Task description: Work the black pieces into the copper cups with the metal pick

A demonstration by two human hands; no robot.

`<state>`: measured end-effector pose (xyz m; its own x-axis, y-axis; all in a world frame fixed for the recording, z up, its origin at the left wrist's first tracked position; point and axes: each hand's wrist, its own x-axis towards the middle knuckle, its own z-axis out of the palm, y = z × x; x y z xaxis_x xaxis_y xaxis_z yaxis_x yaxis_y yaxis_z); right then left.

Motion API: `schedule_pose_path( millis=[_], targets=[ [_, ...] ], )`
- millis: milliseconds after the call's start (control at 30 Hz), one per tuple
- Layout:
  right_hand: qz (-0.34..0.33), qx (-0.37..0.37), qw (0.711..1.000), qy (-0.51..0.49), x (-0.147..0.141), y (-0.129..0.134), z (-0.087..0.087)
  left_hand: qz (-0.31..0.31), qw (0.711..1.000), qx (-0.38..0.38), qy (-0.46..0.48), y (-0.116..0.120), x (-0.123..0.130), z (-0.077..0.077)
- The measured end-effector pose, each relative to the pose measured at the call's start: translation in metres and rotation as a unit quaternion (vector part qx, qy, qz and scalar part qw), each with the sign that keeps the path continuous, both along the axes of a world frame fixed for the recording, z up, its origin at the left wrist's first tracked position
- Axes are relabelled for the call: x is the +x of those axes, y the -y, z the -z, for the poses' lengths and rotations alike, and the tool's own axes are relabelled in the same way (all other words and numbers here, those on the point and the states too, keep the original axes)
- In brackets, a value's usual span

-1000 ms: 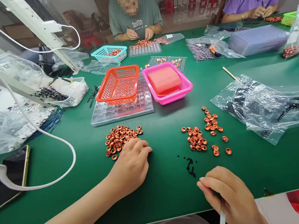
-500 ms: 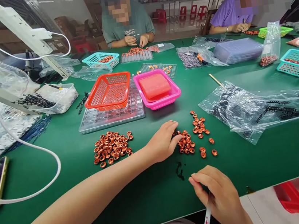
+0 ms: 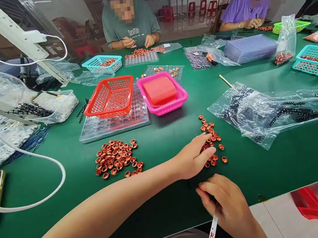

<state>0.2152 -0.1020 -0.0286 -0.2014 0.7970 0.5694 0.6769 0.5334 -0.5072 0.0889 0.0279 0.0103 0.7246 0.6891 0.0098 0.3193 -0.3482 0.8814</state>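
My left hand (image 3: 196, 156) reaches across the table with its fingers stretched out, palm down over small copper-coloured rings (image 3: 213, 162). Part of that group is hidden under the fingers. A second, larger heap of the same copper-coloured rings (image 3: 114, 158) lies to the left, behind my left forearm. Nearer the table edge, my right hand (image 3: 232, 207) is closed around a slim white stick-like tool (image 3: 213, 229) with red marks on its end. The tool's other end is hidden in the hand, and the fingertips are pinched together.
An orange-red basket (image 3: 88, 112) rests on stacked clear trays (image 3: 114, 132). Beside it, a pink basket (image 3: 183, 94) holds a red block. A clear bag of black parts (image 3: 263, 109) lies to the right. A white cable (image 3: 56, 163) loops at left. Two co-workers (image 3: 131, 25) sit opposite.
My left hand has slid right, and the rings beneath it now sit closer against the right-hand ones. Small black bits on the table are no longer visible. My right hand keeps the tool.
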Motion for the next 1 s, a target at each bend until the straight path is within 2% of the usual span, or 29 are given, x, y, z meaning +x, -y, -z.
schedule_pose_path(
  millis=[100, 167, 267, 333, 400, 533, 700, 833, 933, 1000],
  targets=[
    [0.017, -0.026, 0.998, -0.054, 0.003, 0.003, 0.000, -0.018, 0.999, -0.030, 0.031, -0.001, -0.018, -0.010],
    [0.037, -0.052, 0.986, -0.151, 0.006, 0.006, -0.001, -0.033, 0.999, -0.018, 0.033, 0.000, -0.036, -0.015],
    [0.050, -0.075, 0.940, -0.328, 0.011, 0.009, -0.004, -0.070, 0.997, 0.032, -0.012, 0.002, -0.065, -0.018],
    [0.043, -0.095, 0.912, -0.397, 0.014, 0.008, -0.005, -0.091, 0.993, 0.063, -0.046, 0.005, -0.083, -0.018],
    [0.033, -0.133, 0.905, -0.404, 0.016, 0.008, -0.004, -0.101, 0.988, 0.082, -0.078, 0.009, -0.096, -0.017],
    [0.042, -0.196, 0.919, -0.339, 0.018, 0.006, 0.002, -0.110, 0.985, 0.089, -0.103, 0.015, -0.104, -0.012],
    [0.100, -0.174, 0.938, -0.282, 0.017, 0.005, 0.005, -0.060, 0.985, 0.117, -0.110, 0.015, -0.089, -0.008],
    [0.127, -0.153, 0.935, -0.293, 0.017, 0.005, 0.006, -0.043, 0.968, 0.124, -0.214, 0.015, -0.087, -0.017],
    [0.120, -0.145, 0.933, -0.306, 0.017, 0.005, 0.008, -0.047, 0.949, 0.110, -0.291, 0.014, -0.097, -0.023],
    [0.111, -0.148, 0.934, -0.307, 0.017, 0.006, 0.009, -0.054, 0.945, 0.103, -0.306, 0.014, -0.101, -0.024]
  ],
)
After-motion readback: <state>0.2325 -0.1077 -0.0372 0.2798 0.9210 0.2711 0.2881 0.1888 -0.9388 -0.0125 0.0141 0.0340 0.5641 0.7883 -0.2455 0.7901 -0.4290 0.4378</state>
